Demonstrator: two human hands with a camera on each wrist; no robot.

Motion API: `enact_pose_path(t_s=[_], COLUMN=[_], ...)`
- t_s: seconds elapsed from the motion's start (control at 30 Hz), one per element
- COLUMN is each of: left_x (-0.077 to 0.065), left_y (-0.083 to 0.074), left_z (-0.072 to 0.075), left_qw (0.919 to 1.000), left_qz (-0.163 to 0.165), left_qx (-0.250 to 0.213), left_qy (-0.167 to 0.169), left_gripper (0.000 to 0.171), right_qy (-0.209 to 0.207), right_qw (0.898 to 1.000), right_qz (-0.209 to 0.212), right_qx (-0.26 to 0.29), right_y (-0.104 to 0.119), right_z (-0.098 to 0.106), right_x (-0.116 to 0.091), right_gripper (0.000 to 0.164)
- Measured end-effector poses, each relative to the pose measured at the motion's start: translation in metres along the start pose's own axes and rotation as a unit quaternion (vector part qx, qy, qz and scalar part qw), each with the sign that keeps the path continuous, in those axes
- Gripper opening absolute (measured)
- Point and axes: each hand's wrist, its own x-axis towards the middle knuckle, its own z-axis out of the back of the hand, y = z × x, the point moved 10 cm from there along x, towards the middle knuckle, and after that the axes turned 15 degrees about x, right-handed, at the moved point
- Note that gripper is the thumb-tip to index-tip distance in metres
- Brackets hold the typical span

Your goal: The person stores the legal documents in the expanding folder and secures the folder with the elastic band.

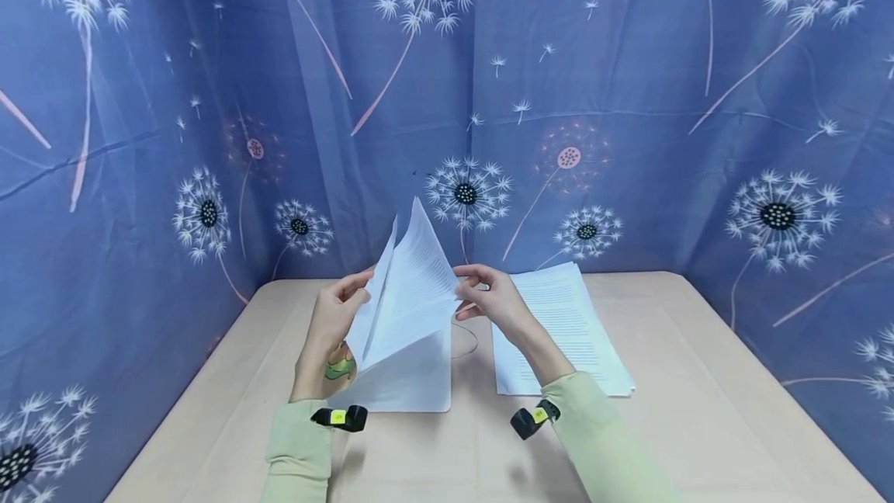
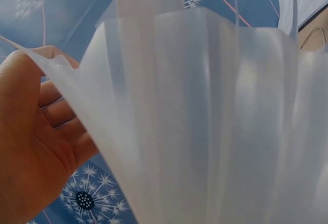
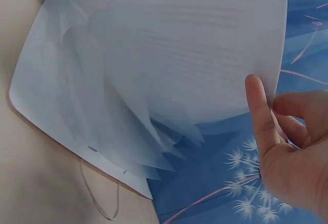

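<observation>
A document folder (image 1: 419, 386) with translucent, pleated pockets (image 2: 179, 111) lies on the table, its pockets fanned open. My left hand (image 1: 331, 324) pinches the edge of a pocket at the folder's left; in the left wrist view the thumb of that hand (image 2: 41, 131) is partly hidden behind the plastic. Above the folder stands a printed paper sheet (image 1: 419, 282), tilted and slightly bowed. Its right edge is pinched by my right hand (image 1: 492, 301). In the right wrist view, the fingers and thumb of this hand (image 3: 292, 147) meet at the sheet's edge (image 3: 220, 55).
A stack of printed papers (image 1: 559, 324) lies to the right of the folder, partly under my right forearm. A thin elastic cord (image 1: 469, 344) loops out from the folder's right side. Behind the pale table (image 1: 433, 456) hangs a blue dandelion-patterned cloth (image 1: 594, 60).
</observation>
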Motion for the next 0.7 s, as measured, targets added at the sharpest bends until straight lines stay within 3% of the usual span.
enact_pose_path(t_s=[0.33, 0.7], left_x=[-0.002, -0.002], left_y=[0.001, -0.001], left_z=[-0.002, 0.001], left_qw=[0.9999, 0.9999], left_qz=[0.008, 0.005], left_qx=[0.011, 0.009], left_qy=[-0.005, -0.007], left_gripper=[0.039, 0.038], right_qy=[-0.003, 0.015], right_qw=[1.0, 1.0], right_qz=[-0.02, -0.014], right_qx=[-0.003, -0.003], right_y=[-0.019, -0.023], right_z=[-0.009, -0.022], right_x=[0.006, 0.009], right_gripper=[0.042, 0.042])
